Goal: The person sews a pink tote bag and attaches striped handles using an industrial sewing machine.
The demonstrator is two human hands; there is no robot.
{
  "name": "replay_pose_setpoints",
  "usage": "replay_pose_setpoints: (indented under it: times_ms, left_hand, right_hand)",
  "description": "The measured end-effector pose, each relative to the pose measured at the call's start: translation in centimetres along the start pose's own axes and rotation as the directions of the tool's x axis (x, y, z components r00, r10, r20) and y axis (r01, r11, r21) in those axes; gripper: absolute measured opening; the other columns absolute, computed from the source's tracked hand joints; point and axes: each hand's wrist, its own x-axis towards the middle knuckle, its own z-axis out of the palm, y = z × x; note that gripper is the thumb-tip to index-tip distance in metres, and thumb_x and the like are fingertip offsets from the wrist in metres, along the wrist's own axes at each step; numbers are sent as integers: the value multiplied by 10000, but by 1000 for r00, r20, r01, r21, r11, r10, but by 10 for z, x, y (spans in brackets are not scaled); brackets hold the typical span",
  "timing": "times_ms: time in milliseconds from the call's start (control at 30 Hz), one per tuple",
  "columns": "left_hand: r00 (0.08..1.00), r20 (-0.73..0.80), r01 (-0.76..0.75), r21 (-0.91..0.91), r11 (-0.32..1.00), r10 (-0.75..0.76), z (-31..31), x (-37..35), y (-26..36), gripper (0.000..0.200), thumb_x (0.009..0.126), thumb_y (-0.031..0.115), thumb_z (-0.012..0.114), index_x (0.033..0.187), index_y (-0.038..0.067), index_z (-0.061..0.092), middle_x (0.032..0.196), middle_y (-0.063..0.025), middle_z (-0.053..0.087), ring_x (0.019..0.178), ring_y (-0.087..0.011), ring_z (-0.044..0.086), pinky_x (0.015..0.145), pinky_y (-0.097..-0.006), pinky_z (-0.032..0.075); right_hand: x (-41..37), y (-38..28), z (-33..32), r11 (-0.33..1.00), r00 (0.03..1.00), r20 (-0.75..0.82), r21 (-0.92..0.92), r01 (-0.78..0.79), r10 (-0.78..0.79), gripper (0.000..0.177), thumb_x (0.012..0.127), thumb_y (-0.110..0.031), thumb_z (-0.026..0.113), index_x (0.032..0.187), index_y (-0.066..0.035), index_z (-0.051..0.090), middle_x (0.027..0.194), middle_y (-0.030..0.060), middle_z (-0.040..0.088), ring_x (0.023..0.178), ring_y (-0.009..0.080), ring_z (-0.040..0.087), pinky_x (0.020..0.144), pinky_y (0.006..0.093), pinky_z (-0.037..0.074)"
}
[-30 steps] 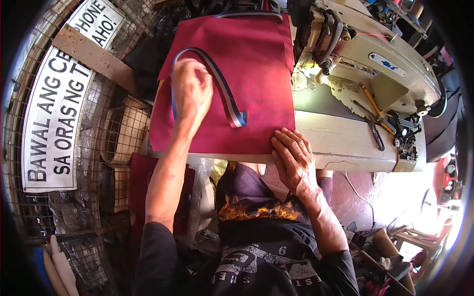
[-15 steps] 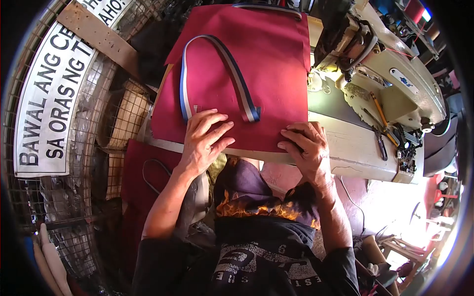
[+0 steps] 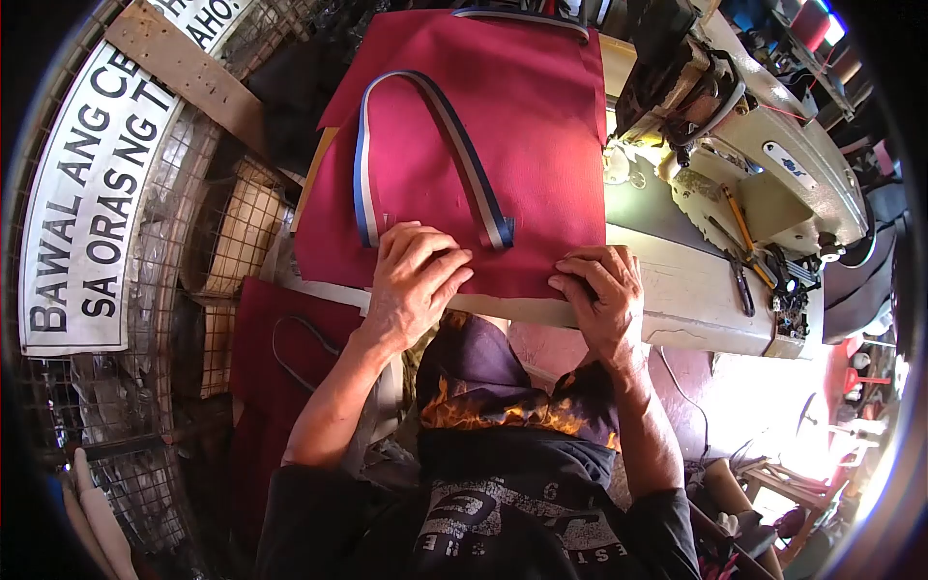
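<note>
A dark red sheet of leather-like material (image 3: 541, 126) lies over the sewing table. A blue, white and dark striped strap (image 3: 454, 121) forms a loop on it, both ends towards me. My left hand (image 3: 416, 280) rests on the near part of the sheet, just below the strap's left end, its fingers bent but not closed round anything. Near the sheet's front right corner, my right hand (image 3: 607, 295) touches it with curved, slightly parted fingers. Undersides of both hands are hidden.
To the right stands a sewing machine (image 3: 802, 188), with scissors (image 3: 742, 280) and a yellow-handled tool (image 3: 739, 220) by it. Another striped strap (image 3: 522, 16) lies at the sheet's far edge. Wire mesh with a printed sign (image 3: 92, 213) is on the left; more red material (image 3: 275, 348) hangs below.
My left hand has shifted slightly to the right and towards me, its fingers closer together. The right hand stays almost in place. The view has moved a little.
</note>
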Motion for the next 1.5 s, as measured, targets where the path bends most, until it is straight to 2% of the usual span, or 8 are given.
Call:
replay_pose_setpoints:
  times_ms: [433, 633, 767, 933, 1033, 1133, 1300, 1500]
  left_hand:
    - [998, 46, 35, -86, 996, -31, 3, 22, 7, 243, 699, 68, 868, 912, 73, 752, 900, -27, 656, 885, -240, 632, 846, -403, 485]
    - [1000, 0, 14, -174, 985, -14, -6, 31, 3, 212, 744, 33, 851, 929, 60, 750, 873, -39, 635, 830, -246, 596, 770, -400, 488]
    - [1000, 16, 10, -194, 981, -7, -19, 40, 7, 255, 721, -25, 847, 949, 34, 748, 852, -52, 624, 802, -239, 589, 704, -377, 492]
    - [999, 19, -22, -159, 987, 25, -24, 43, 10, 289, 693, -49, 847, 952, 31, 747, 844, -54, 624, 781, -235, 599, 692, -374, 493]
    - [999, 17, -43, -144, 989, 46, -27, 44, 12, 316, 673, -66, 844, 956, 33, 746, 848, -53, 632, 786, -235, 605, 691, -374, 494]
    - [998, 15, -66, -131, 989, 68, -29, 44, 15, 327, 662, -70, 846, 954, 35, 742, 850, -51, 635, 788, -236, 606, 693, -375, 495]
    - [997, 20, -72, -120, 990, 74, -30, 40, 17, 294, 699, -13, 849, 971, 42, 751, 852, -46, 612, 804, -230, 605, 697, -357, 488]
    - [996, 5, -88, -106, 990, 89, -32, 39, 20, 372, 639, -63, 861, 967, 59, 735, 874, -34, 627, 821, -238, 607, 715, -381, 496]
  right_hand:
    - [2, -3, -6, 1000, 999, 37, -6, 8, -8, 239, 776, -172, 833, 986, -91, 752, 1034, 47, 696, 978, 270, 627, 868, 408, 468]
    - [-12, 2, -42, 987, 986, -44, 17, -162, 162, 376, 742, -95, 860, 1097, -66, 741, 1085, 122, 667, 1037, 317, 623, 909, 432, 506]
    - [-43, 6, -57, 962, 953, -130, 24, -273, 274, 318, 748, -48, 855, 1045, -53, 742, 1011, 110, 675, 966, 302, 648, 840, 410, 535]
    - [-71, -12, -50, 978, 968, -143, 3, -208, 206, 261, 779, 55, 803, 1009, -36, 720, 959, 116, 672, 830, 255, 670, 700, 345, 546]
    - [-70, -15, -45, 998, 984, -173, -41, -39, 32, 326, 779, 40, 813, 1077, -47, 714, 985, 116, 669, 789, 252, 666, 671, 339, 550]
    - [-68, -27, -38, 968, 956, -152, 64, -243, 250, 374, 778, -26, 831, 1129, -79, 713, 1035, 114, 655, 952, 306, 643, 803, 406, 541]
    - [-31, -28, -46, 998, 994, -104, -54, -35, 30, 442, 787, -88, 845, 1207, -74, 707, 1128, 102, 649, 1057, 316, 620, 849, 436, 526]
    - [-2, -23, -40, 980, 987, 36, -116, 162, -159, 409, 806, -186, 810, 1182, -53, 717, 1129, 87, 659, 1072, 287, 623, 902, 449, 487]
